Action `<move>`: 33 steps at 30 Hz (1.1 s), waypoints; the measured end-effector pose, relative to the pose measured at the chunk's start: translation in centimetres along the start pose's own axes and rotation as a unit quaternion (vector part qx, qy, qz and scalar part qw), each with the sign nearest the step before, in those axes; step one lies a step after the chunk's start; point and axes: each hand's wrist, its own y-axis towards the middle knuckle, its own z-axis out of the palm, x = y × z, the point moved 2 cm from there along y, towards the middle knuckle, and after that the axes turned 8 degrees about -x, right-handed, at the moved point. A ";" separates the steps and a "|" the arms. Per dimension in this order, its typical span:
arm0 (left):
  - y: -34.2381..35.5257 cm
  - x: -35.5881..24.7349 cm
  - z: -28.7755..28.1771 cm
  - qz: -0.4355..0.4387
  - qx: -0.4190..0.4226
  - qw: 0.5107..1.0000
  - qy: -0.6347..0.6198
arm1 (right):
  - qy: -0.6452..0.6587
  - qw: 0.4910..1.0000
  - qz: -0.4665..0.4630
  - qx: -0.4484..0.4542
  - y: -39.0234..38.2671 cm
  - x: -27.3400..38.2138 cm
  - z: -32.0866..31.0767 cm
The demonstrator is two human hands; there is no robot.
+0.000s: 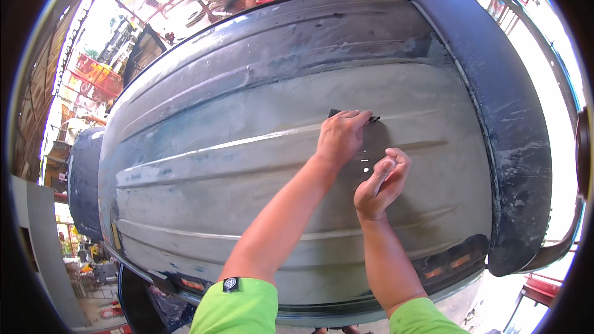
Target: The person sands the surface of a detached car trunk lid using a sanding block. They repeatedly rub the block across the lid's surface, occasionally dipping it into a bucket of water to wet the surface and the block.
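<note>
A vehicle's broad ribbed roof panel (pixel 278 201) spreads out below me, dull grey with dark and bluish worn patches. My left hand (pixel 340 138) is closed on a thin dark piece that looks like sandpaper (pixel 333 113), pressed against the roof near a raised rib. Its black edges stick out on both sides of the fingers. Nearer to me and to the right, my right hand (pixel 382 185) hovers with its fingers curled in toward the thumb. Nothing shows in that hand. Small white drops or glints (pixel 365 170) appear between the two hands.
A dark blue-grey curved panel (pixel 489 99) runs along the roof's right end. The far side of the roof (pixel 346 25) is darker and patchy. Beyond it are a person's head (pixel 234 0) and workshop clutter. A grey pillar (pixel 52 253) stands at left.
</note>
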 end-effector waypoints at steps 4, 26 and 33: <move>-2.8 4.0 -10.1 -0.016 -0.015 1.000 0.022 | -0.015 1.000 0.012 0.011 -0.1 0.1 -0.1; -5.3 6.8 -13.6 -0.036 -0.017 0.998 0.040 | 0.064 0.997 -0.012 -0.038 -0.1 -0.3 -0.6; -8.7 9.2 -20.2 -0.178 -0.056 0.958 0.219 | 0.051 0.997 0.027 -0.044 -0.1 -0.4 0.0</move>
